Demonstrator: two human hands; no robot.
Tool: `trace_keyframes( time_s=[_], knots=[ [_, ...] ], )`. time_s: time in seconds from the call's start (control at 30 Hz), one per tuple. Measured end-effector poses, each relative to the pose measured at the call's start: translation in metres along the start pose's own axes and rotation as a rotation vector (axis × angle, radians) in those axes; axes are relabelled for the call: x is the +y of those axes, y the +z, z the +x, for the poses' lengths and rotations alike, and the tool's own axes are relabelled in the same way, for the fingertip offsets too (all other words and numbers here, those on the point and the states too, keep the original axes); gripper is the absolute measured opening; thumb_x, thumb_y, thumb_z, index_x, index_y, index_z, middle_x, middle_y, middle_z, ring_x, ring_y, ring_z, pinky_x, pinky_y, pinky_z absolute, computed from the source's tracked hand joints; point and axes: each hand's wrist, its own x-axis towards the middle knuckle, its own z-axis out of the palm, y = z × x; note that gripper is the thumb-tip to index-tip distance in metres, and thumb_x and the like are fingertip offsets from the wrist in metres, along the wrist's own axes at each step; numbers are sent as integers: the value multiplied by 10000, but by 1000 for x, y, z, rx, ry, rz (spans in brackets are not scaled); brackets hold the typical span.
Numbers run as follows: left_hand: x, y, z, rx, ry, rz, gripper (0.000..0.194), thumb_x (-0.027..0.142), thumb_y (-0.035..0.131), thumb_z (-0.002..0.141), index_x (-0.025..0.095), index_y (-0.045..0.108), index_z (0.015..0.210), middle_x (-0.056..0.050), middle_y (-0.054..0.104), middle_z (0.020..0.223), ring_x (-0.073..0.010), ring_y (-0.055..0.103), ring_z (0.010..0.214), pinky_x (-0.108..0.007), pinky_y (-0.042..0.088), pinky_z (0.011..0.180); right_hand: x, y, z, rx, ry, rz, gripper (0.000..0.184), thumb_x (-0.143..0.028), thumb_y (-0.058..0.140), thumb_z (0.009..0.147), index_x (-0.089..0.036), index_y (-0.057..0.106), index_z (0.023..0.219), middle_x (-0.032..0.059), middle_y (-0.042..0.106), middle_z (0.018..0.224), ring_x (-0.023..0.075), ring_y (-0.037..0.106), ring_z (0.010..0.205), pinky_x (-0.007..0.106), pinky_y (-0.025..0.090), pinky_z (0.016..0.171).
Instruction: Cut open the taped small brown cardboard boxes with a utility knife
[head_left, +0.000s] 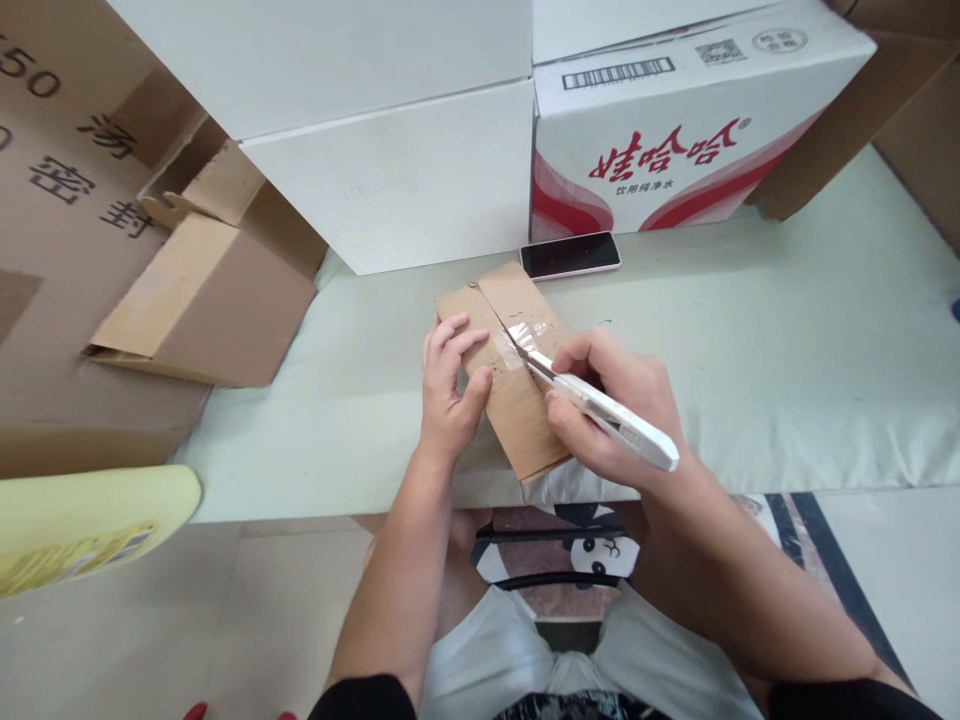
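Note:
A small brown cardboard box (529, 425) lies at an angle near the front edge of the table. Clear tape (523, 338) crosses the seam on its top. My left hand (454, 375) grips the box along its left side, with fingers and thumb bent onto the top face. In my right hand (619, 400) is a white utility knife (630, 428), held between thumb and fingers. Its blade touches the seam at the tape. The part of my right palm under the knife handle is hidden.
A phone (570, 256) lies just behind the box. White cartons (397, 180) and a red-and-white water carton (675, 150) stand at the back. An open cardboard box (217, 290) is at left, above a yellow object (97, 520). The pale table cover (787, 370) extends right.

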Motion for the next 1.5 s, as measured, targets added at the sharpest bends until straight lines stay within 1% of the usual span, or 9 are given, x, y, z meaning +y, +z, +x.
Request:
trace_keyframes(
  time_s=[0.27, 0.5, 0.7, 0.97, 1.17, 1.3, 1.5],
  knots=[
    [-1, 1, -1, 4, 3, -7, 438, 588, 463, 1064, 271, 633, 1314, -119, 590, 1448, -285, 541, 1454, -593, 328, 1327, -2, 0, 2, 2, -1, 18, 74, -215, 564, 777, -228, 507, 822, -92, 511, 584, 61, 402, 446, 206, 357, 474],
    [0, -1, 0, -16, -9, -1, 463, 605, 451, 1062, 261, 634, 1311, -124, 598, 1449, -288, 542, 1456, -587, 328, 1330, 0, -1, 2, -38, 39, 12, 90, -249, 562, 776, -238, 503, 843, -75, 550, 597, 78, 434, 461, 221, 371, 501],
    [1, -1, 0, -10, -9, -5, 452, 596, 455, 1063, 262, 638, 1306, -124, 599, 1448, -287, 545, 1456, -587, 321, 1333, 0, 0, 3, -36, 0, -4, 109, -239, 569, 771, -242, 495, 851, -79, 555, 601, 75, 435, 457, 211, 369, 494],
    [1, 0, 0, -4, -19, 9, 467, 615, 439, 1061, 265, 633, 1302, -121, 602, 1441, -283, 552, 1445, -579, 338, 1325, 0, 1, 1, -49, 16, 0, 92, -250, 561, 780, -242, 496, 845, -78, 557, 596, 75, 436, 456, 207, 375, 491],
    [0, 1, 0, -4, -15, 3, 454, 606, 450, 1059, 265, 633, 1297, -120, 605, 1434, -284, 554, 1442, -578, 336, 1326, 1, 2, 0, -36, -7, -20, 86, -257, 567, 797, -239, 508, 856, -80, 567, 605, 71, 452, 460, 199, 391, 498],
    [0, 1, 0, 9, -15, 0, 452, 607, 452, 1058, 268, 634, 1295, -122, 604, 1426, -285, 551, 1445, -584, 343, 1323, 1, 1, 0, -37, -20, -8, 111, -235, 584, 780, -242, 499, 851, -86, 561, 591, 70, 447, 454, 197, 383, 491],
    [1, 0, 0, -14, -31, 8, 471, 621, 432, 1059, 271, 629, 1303, -123, 599, 1442, -294, 542, 1454, -583, 338, 1325, 0, 1, 1, -24, -41, -16, 109, -230, 587, 788, -239, 502, 855, -83, 563, 596, 69, 452, 452, 194, 390, 491]
  ],
)
